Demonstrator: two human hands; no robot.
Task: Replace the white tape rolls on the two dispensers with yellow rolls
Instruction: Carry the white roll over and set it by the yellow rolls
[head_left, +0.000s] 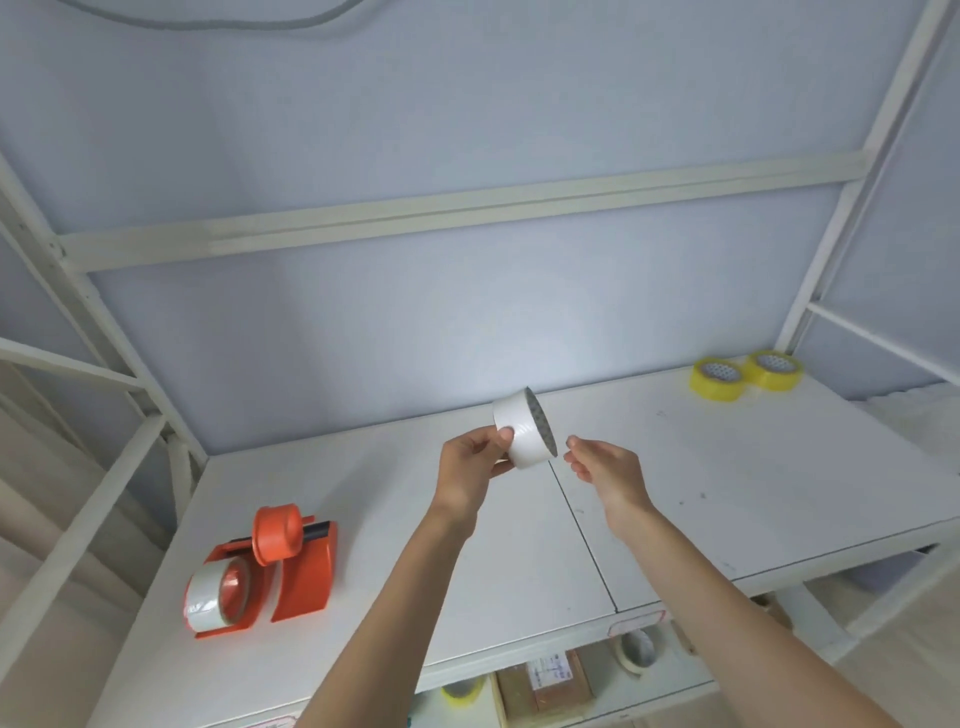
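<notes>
My left hand (470, 467) holds a white tape roll (523, 431) in the air above the middle of the white table (727, 493). My right hand (605, 465) hovers just right of the roll, fingers loosely curled, holding nothing. Two orange dispensers stand at the front left: the nearer one (228, 597) carries a white roll (208, 597), the other (301, 561) has a bare orange hub (275, 532). Two yellow rolls (717, 379) (774, 369) lie flat at the table's far right.
A white metal frame (457, 213) surrounds the table, with pale blue panels behind. Below the front edge, a lower shelf holds a cardboard box (550, 680), a pale tape roll (636, 649) and a yellowish roll (460, 693).
</notes>
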